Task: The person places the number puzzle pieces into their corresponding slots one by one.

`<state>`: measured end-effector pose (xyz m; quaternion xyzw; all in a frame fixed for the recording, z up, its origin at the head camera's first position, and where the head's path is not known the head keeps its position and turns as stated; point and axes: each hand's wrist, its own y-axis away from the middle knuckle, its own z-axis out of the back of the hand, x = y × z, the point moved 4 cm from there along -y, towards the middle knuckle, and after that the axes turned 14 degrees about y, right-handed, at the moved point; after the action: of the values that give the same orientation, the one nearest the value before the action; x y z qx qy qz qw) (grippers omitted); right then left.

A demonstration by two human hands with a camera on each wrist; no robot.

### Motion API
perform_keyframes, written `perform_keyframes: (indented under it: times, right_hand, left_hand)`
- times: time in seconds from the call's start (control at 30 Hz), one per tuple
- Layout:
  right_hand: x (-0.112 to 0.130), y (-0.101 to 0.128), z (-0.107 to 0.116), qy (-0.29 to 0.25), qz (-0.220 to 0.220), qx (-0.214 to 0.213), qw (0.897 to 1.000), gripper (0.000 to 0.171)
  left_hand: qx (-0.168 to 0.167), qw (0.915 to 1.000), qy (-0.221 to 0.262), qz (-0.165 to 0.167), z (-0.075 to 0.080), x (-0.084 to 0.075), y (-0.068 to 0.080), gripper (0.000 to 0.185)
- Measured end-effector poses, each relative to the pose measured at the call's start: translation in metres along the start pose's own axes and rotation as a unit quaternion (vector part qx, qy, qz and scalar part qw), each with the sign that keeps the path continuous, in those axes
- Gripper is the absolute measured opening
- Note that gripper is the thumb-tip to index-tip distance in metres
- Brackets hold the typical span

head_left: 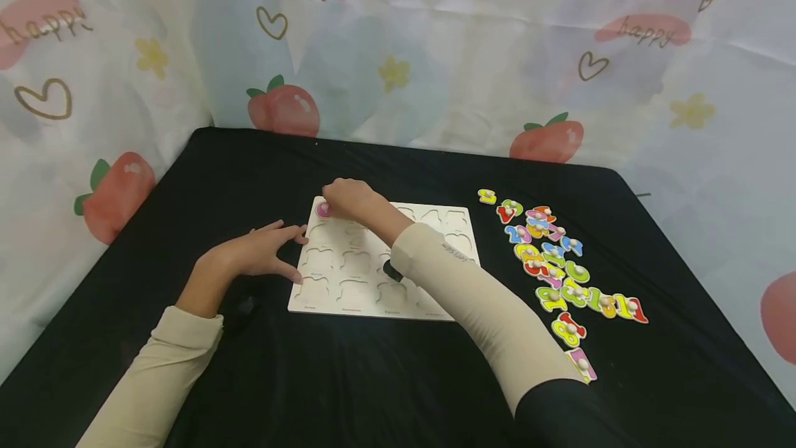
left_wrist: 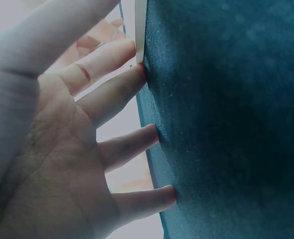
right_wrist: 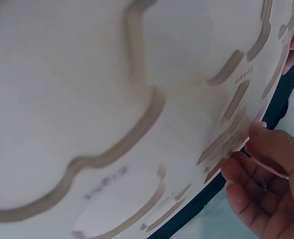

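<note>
A pale wooden puzzle board (head_left: 356, 294) with shaped recesses and small printed words lies flat on the black cloth. My left hand (head_left: 251, 254) is at its left side, thumb and fingers spread, with fingertips right at the edge. In the left wrist view those fingers extend fairly straight beside the board's thin side. Over the far left corner my right hand (head_left: 349, 199) pinches a pink puzzle piece (head_left: 322, 209), which overlaps the corner recess. The curled fingers hide much of that piece. In the right wrist view, thumb and fingertips meet close over the board's border.
Several colourful knobbed number pieces (head_left: 577, 272) lie scattered and partly overlapping to the right of the board. A yellow piece (head_left: 487, 196) sits apart at the far end. Black cloth (head_left: 361, 379) covers the table, and a printed curtain (head_left: 448, 61) hangs behind it.
</note>
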<state>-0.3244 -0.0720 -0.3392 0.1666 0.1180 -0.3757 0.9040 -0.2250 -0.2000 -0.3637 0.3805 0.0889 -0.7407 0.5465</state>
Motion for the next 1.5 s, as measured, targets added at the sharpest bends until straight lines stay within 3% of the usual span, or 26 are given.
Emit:
perform_keyframes:
  times: [0.43,0.57,0.67,0.8,1.07,1.5]
  right_hand:
    - [-0.038,0.023,-0.012,-0.028,-0.019,0.017,0.999,0.011]
    - [-0.055,0.031,-0.018,-0.057,-0.024,0.008,0.998,0.032]
    - [-0.069,0.037,-0.025,-0.070,-0.032,0.008,0.997,0.039]
    - [-0.088,0.043,-0.035,-0.075,-0.056,0.025,0.995,0.035]
    - [-0.123,0.063,-0.052,-0.089,-0.093,0.040,0.991,0.009]
    - [-0.179,0.103,-0.081,-0.105,-0.149,0.061,0.981,0.014]
  left_hand:
    - [0.001,0.9999,0.006,0.010,-0.002,0.003,0.003,0.083]
    - [-0.003,0.9999,0.011,0.007,-0.001,0.002,0.002,0.082]
    - [-0.004,0.9999,0.009,0.002,0.000,0.001,0.001,0.081]
    - [-0.004,0.9999,0.010,0.003,-0.001,0.002,0.001,0.080]
    - [-0.003,0.9999,0.012,-0.001,-0.001,0.004,0.000,0.081]
    - [-0.002,0.9999,0.015,0.007,0.000,0.000,0.001,0.080]
